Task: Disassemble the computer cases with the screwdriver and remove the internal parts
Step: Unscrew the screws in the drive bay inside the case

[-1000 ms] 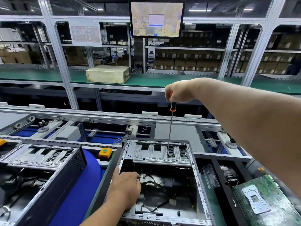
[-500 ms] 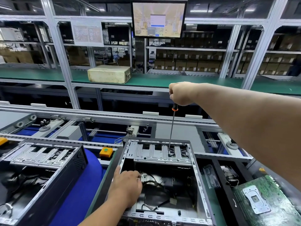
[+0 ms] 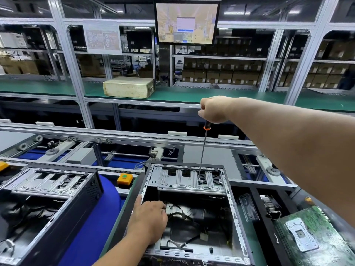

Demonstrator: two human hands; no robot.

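An open computer case (image 3: 233,210) lies in front of me with its side panel off. A metal drive bracket (image 3: 184,182) spans its far end, and loose black cables lie on its floor. My right hand (image 3: 214,109) grips the handle of a long screwdriver (image 3: 204,150) held nearly upright, its tip down on the right part of the bracket. My left hand (image 3: 150,220) rests on the case's left wall, its fingers curled over the rim towards the cables inside.
A second open case (image 3: 57,191) lies at the left on blue padding (image 3: 92,225). A green motherboard (image 3: 315,235) and a plastic part sit at the right. An orange button box (image 3: 124,179) stands between the cases. Conveyor rails run behind, under a shelf with a beige box (image 3: 128,87).
My right hand and the screwdriver handle have shifted slightly to the right while the tip stays on the bracket. My left hand has stayed on the case wall.
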